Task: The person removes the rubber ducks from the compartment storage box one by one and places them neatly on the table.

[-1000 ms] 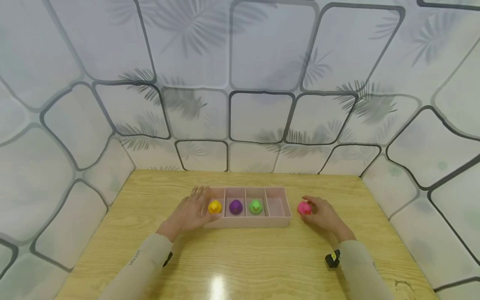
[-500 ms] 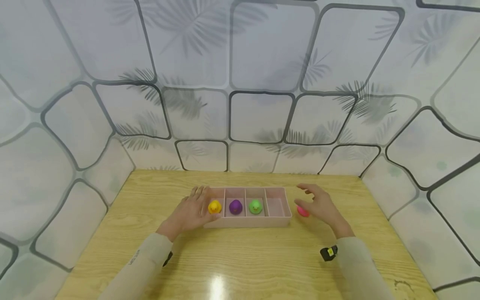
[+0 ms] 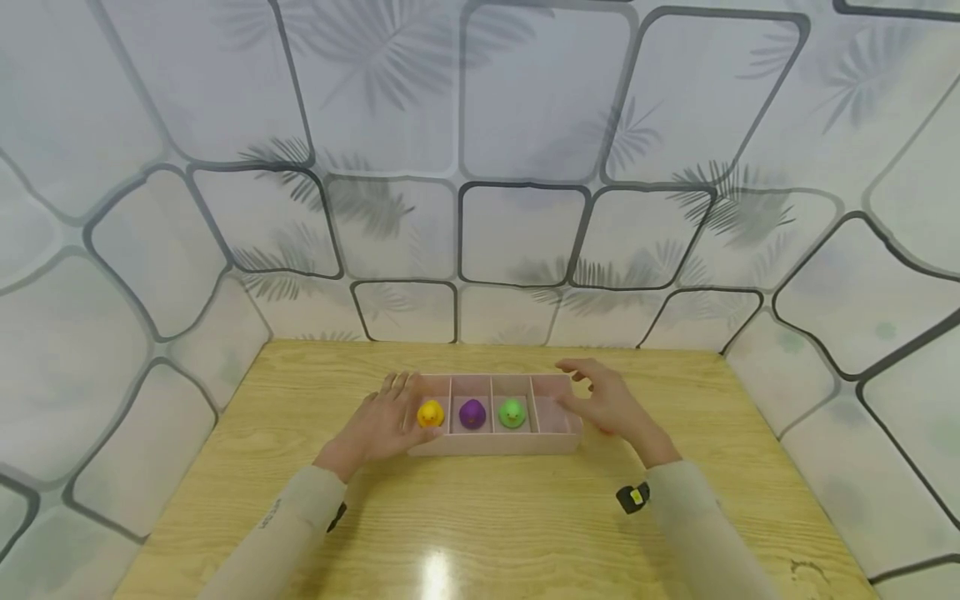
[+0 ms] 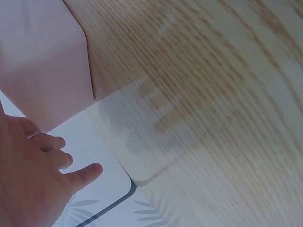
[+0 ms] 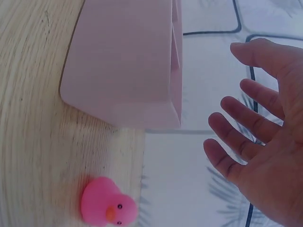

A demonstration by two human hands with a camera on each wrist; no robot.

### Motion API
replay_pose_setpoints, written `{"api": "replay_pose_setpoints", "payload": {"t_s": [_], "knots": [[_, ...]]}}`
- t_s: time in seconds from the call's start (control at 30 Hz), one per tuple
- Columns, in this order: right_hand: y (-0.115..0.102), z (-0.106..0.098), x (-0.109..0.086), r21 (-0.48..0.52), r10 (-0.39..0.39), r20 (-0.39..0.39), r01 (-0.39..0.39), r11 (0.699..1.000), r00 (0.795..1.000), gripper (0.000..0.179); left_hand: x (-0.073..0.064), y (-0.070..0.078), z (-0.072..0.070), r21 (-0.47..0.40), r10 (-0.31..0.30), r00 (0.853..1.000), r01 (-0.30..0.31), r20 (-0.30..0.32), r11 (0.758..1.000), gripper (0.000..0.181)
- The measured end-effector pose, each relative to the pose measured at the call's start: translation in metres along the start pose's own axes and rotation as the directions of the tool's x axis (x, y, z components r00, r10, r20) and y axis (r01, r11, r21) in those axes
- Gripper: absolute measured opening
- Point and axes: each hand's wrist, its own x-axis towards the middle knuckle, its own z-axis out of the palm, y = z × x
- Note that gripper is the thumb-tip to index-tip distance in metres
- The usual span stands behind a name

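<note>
A pink box (image 3: 495, 445) with a row of compartments stands on the table. A yellow rubber duck (image 3: 431, 414), a purple duck (image 3: 472, 414) and a green duck (image 3: 512, 413) each sit in their own compartment; the rightmost one holds none. My left hand (image 3: 386, 421) rests against the box's left end, its thumb by the front rim and its fingers extended. Over the right end hovers my right hand (image 3: 611, 408), fingers spread and holding nothing. Beside that end, a pink rubber duck (image 5: 105, 202) lies on the table in the right wrist view; my right hand nearly hides it in the head view.
The wooden table (image 3: 480, 517) runs back to a wall (image 3: 510, 233) patterned with outlined blocks and leaves. Similar side walls flank it left and right. A small black device (image 3: 633, 497) sits at my right wrist.
My right hand has let go of the pink duck, opened its fingers and moved left, up over the box's right end. The left hand and box have stayed put.
</note>
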Motion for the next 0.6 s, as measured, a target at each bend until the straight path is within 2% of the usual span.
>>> {"api": "replay_pose_setpoints", "payload": {"t_s": [0.23, 0.43, 0.6], "knots": [[-0.007, 0.014, 0.006, 0.040, -0.060, 0.012, 0.060, 0.997, 0.998, 0.045, 0.000, 0.001, 0.000, -0.017, -0.010, 1.000, 0.010, 0.008, 1.000, 0.109], [-0.011, 0.026, 0.008, 0.121, 0.010, 0.056, -0.017, 0.993, 0.998, 0.049, 0.000, 0.001, 0.000, -0.017, -0.019, 1.000, 0.020, 0.017, 1.000, 0.109], [-0.014, 0.036, 0.009, 0.159, 0.029, 0.105, -0.045, 0.986, 0.994, 0.055, 0.000, 0.002, 0.000, -0.020, -0.025, 0.999, 0.026, 0.019, 0.999, 0.110]]}}
